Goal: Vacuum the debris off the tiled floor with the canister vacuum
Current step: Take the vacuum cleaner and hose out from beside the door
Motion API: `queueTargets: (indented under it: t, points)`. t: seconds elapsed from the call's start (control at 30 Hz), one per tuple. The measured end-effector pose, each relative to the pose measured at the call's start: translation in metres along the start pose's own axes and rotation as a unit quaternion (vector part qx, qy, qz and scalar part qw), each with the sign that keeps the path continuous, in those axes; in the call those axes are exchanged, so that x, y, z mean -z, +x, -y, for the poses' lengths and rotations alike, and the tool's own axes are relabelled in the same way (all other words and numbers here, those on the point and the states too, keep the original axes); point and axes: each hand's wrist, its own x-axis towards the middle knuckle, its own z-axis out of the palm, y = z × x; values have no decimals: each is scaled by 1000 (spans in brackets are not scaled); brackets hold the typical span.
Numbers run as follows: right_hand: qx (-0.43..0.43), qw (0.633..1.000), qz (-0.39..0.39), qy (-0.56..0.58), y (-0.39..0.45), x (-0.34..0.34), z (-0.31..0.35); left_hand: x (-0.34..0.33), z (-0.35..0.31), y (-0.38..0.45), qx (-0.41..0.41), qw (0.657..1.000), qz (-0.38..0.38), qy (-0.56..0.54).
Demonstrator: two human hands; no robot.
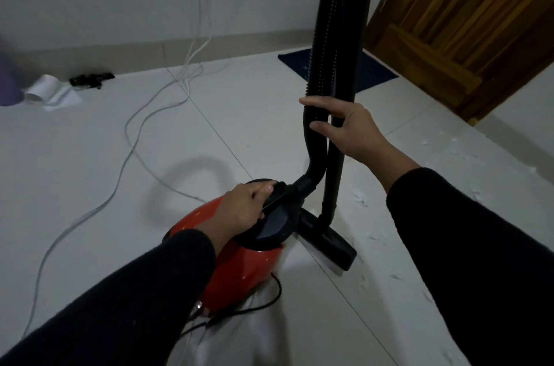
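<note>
Left hand [245, 209] is curled round the black carry handle [277, 200] on top of the red canister vacuum [239, 263], and the right hand [344, 129] is wrapped round the upright black wand [340, 114] together with the ribbed hose [325, 45] running up beside it, fingers curled over the front of both. The canister sits low on the tiled floor [180, 141] just in front of the person, with the floor head [328, 241] right next to it on the right. The debris [359, 199] (small white flecks, hard to tell what exactly) is scattered over the tiles to the right, on toward the wooden door [467, 21]. My guess on handling: the body looks like hard plastic with some real weight, so that top handle is the place to lift or drag it, not the hose. The wand is rigid and steers the head well from mid-height; the hose is floppy and will kink or tug if grabbed alone. One snag risk: white cables [132, 132] trail across the floor to the left, and the vacuum's own black cord [269, 302] loops behind the canister, so it could catch when dragged.
</note>
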Motion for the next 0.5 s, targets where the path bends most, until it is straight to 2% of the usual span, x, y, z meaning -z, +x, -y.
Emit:
queueTargets:
  t: [0.2,0.4,0.5]
  points:
    - [19,998,-6,-68,4,-43,-24,-9,47,15,-46,999,-2,-29]
    - [16,995,17,-96,9,-56,-15,-7,54,12,-54,990,67,-109]
    - [14,994,2,-110,13,-54,-12,-3,53,10,-79,987,100,-101]
